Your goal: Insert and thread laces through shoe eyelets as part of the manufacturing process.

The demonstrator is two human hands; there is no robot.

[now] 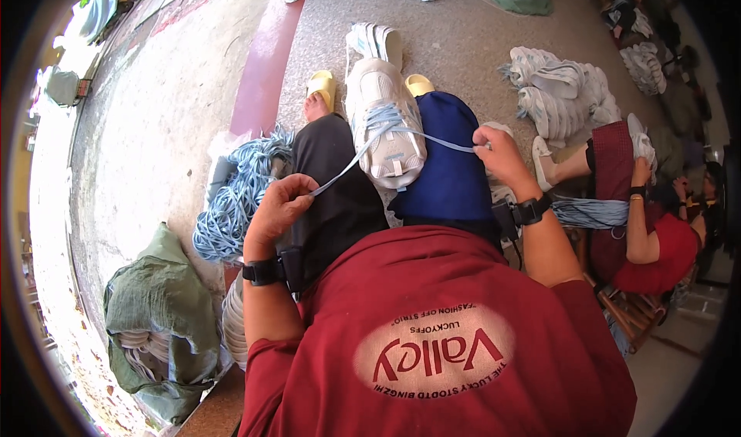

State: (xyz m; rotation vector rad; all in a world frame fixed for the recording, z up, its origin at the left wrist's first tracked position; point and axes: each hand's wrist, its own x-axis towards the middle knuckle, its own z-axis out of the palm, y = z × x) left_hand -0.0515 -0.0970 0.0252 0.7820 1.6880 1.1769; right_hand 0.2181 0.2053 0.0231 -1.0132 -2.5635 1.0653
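A white-and-grey sneaker upper [371, 82] rests between my knees, its toe pointing away from me. Light blue shoelace [384, 116] crosses over its upper eyelets, and the two ends run out taut to either side. My left hand [282, 207] pinches one end beside the dark trouser leg. The other end runs to my right hand [498, 153], whose fingers are closed on it above the blue cloth [446, 155] on my right leg.
A heap of light blue laces [245, 194] lies left of my leg, with a green sack [158, 306] of shoe parts nearer. Stacked white uppers [559, 89] sit on the floor at right. A co-worker in a red top [665, 255] sits close on my right.
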